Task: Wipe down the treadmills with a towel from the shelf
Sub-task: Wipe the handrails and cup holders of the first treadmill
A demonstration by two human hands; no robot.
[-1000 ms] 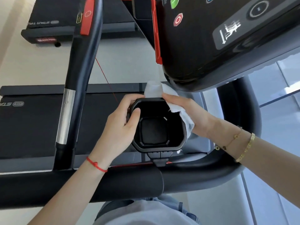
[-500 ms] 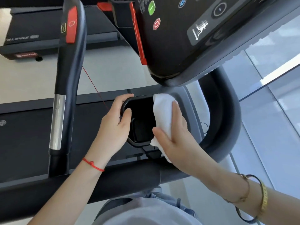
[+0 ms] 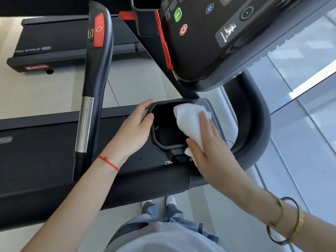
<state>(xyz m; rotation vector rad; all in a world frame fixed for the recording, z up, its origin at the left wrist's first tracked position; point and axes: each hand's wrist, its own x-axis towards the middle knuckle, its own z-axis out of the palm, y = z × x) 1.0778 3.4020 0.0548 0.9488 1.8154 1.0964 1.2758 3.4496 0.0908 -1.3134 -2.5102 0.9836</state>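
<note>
Left hand [image 3: 135,129] reached in from lower left, thumb hooked over the cup holder [image 3: 164,131] rim, fingers curled round its outer wall, so gripping it. Red string [image 3: 109,161] on that wrist. Right hand [image 3: 211,151] came in from lower right, laid palm-down with fingers straight and together, pressing the towel [image 3: 190,120] flat against the holder's right rim. Towel bunched under and ahead of those fingertips, one corner poking out below the thumb. Bangles [image 3: 291,222] on the right wrist. Console [image 3: 209,42] just above the fingertips, handrail [image 3: 94,84] well left of the left hand's knuckles. Second treadmill [image 3: 54,42] further back, beyond the rail.
</note>
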